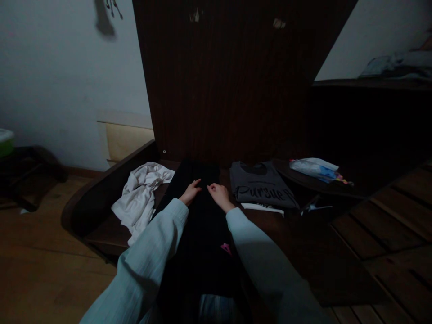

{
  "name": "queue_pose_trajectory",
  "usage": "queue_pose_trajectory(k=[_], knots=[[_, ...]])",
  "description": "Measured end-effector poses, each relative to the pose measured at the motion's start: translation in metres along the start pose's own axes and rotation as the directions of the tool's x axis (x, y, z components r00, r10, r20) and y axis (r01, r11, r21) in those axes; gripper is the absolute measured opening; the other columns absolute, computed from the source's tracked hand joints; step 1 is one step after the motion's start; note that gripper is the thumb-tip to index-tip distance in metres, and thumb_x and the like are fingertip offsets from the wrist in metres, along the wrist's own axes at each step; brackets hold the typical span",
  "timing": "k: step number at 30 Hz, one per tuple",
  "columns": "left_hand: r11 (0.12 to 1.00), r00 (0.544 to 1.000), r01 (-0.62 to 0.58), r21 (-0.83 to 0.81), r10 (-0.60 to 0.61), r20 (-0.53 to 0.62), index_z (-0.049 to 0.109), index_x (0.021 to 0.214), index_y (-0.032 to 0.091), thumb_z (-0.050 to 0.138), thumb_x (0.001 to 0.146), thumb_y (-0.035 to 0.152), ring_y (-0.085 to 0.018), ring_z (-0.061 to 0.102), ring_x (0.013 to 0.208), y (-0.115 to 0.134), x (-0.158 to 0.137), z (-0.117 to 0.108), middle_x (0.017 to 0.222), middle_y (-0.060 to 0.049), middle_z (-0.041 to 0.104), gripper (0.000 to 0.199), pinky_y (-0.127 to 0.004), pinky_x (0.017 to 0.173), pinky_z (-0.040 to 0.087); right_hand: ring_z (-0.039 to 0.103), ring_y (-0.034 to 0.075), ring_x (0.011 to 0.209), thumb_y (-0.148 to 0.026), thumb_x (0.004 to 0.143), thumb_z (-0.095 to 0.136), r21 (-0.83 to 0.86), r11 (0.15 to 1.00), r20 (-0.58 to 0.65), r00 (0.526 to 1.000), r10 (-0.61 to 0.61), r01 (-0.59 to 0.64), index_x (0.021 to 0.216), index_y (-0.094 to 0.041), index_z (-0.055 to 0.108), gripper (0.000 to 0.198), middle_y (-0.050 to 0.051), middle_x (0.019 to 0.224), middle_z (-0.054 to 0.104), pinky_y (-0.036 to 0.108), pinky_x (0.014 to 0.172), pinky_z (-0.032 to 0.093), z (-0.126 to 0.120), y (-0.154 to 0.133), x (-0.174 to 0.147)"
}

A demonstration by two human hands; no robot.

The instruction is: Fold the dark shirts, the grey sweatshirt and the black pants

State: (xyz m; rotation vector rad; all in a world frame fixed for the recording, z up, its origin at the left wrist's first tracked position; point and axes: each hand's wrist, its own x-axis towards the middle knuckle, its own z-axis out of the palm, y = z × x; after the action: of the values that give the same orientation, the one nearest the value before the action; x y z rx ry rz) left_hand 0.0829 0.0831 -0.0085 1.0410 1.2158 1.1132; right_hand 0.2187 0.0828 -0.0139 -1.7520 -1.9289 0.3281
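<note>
A long black garment [199,238] lies stretched over the dark wooden seat and down toward me; its exact kind is lost in the dim light. My left hand [191,192] rests over its upper part, index finger and thumb reaching out with a gap between them. Close on the right, my right hand [219,196] has its fingers curled in a pinch at the black cloth. The fold between the fingertips is too dark to make out. A small pink mark [226,248] shows on the garment near my right forearm.
Left of the garment a crumpled white cloth [143,193] hangs over the seat edge. A folded grey shirt with lettering [261,184] lies on the right, beside a plastic packet [313,168]. A tall dark wooden panel [229,81] rises behind; a curved armrest [81,195] bounds the left.
</note>
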Motion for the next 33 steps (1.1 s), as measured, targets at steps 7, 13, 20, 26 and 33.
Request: queue_pose_trajectory(k=[7, 13, 20, 26, 33], knots=[[0.93, 0.946, -0.323, 0.176, 0.31, 0.094, 0.067, 0.082, 0.018, 0.042, 0.053, -0.011, -0.022, 0.035, 0.124, -0.014, 0.005, 0.01, 0.126, -0.005, 0.05, 0.048, -0.035, 0.108, 0.017, 0.06, 0.029, 0.091, -0.06, 0.078, 0.037, -0.048, 0.986, 0.058, 0.985, 0.16, -0.158, 0.088, -0.012, 0.061, 0.054, 0.021, 0.094, 0.064, 0.037, 0.073, 0.044, -0.004, -0.034, 0.047], [0.932, 0.956, -0.287, 0.224, 0.293, 0.004, 0.066, 0.069, 0.018, 0.048, 0.054, -0.008, -0.024, 0.043, 0.117, -0.017, 0.008, 0.007, 0.111, -0.006, 0.057, 0.035, -0.038, 0.107, 0.022, 0.06, 0.029, 0.091, -0.027, 0.075, 0.055, -0.12, 0.98, -0.082, 0.986, 0.148, -0.157, 0.111, -0.008, 0.05, 0.041, 0.023, 0.103, 0.06, 0.037, 0.073, 0.046, 0.01, -0.043, 0.063], [0.967, 0.971, -0.219, 0.129, 0.229, -0.066, 0.065, 0.092, 0.016, 0.052, 0.064, -0.002, -0.021, 0.049, 0.109, -0.023, 0.015, 0.003, 0.107, -0.008, 0.059, 0.035, -0.036, 0.1, 0.031, 0.06, 0.029, 0.093, -0.025, 0.079, 0.048, 0.127, 0.971, -0.056, 0.976, 0.209, -0.2, 0.081, -0.011, 0.065, 0.023, 0.021, 0.091, 0.065, 0.036, 0.076, 0.046, 0.009, -0.038, 0.085], [0.995, 0.992, -0.094, 0.02, 0.096, -0.077, 0.053, 0.113, 0.013, 0.058, 0.065, 0.002, -0.02, 0.06, 0.084, -0.027, 0.02, 0.001, 0.1, -0.01, 0.062, 0.049, -0.034, 0.078, 0.048, 0.065, 0.016, 0.062, -0.03, 0.09, 0.029, 0.377, 0.904, 0.087, 0.98, 0.181, -0.201, 0.089, -0.009, 0.063, 0.04, 0.012, 0.065, 0.068, 0.025, 0.06, 0.051, 0.027, -0.03, 0.094], [0.991, 0.99, -0.127, -0.053, 0.123, -0.072, 0.047, 0.12, 0.018, 0.052, 0.064, -0.004, -0.019, 0.052, 0.107, -0.017, 0.011, 0.002, 0.123, -0.009, 0.051, 0.061, -0.029, 0.09, 0.041, 0.06, 0.012, 0.095, -0.017, 0.082, 0.047, 0.526, 0.849, 0.172, 0.97, -0.171, 0.056, 0.107, -0.016, 0.057, 0.027, 0.007, 0.103, 0.065, 0.029, 0.087, 0.044, 0.025, -0.003, 0.066]])
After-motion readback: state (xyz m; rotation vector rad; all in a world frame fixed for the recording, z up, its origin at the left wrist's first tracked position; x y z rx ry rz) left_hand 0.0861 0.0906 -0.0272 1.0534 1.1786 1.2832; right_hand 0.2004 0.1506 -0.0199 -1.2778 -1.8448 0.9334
